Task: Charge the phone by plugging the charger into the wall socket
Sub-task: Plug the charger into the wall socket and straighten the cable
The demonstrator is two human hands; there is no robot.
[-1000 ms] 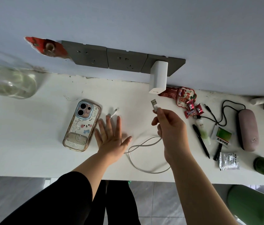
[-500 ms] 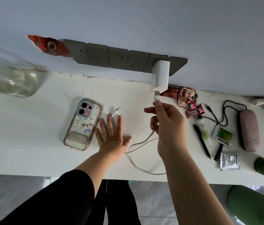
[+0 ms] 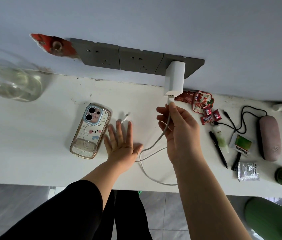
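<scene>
A white charger block point(image 3: 174, 77) sits plugged into the rightmost grey wall socket point(image 3: 194, 65). My right hand point(image 3: 178, 129) pinches the USB plug point(image 3: 170, 99) of the white cable point(image 3: 151, 148), its metal tip at the block's underside port with metal still showing. The cable loops over the white table point(image 3: 32, 135); its small free connector point(image 3: 126, 116) lies by my left fingertips. My left hand point(image 3: 122, 144) rests flat and open on the table beside the phone point(image 3: 90, 131), which lies face down in a clear cartoon case.
Two free grey sockets point(image 3: 119, 58) are left of the block. A glass jar point(image 3: 13, 84) stands far left. Right of my hand lie candies point(image 3: 207, 115), pens point(image 3: 218, 149), a black cable point(image 3: 237, 118), a pink case point(image 3: 269, 137), a foil packet point(image 3: 247, 171) and green bottles point(image 3: 273, 220).
My right hand lifted the USB plug from mid-air below the block up to the block's port. The left hand and the phone stayed where they were.
</scene>
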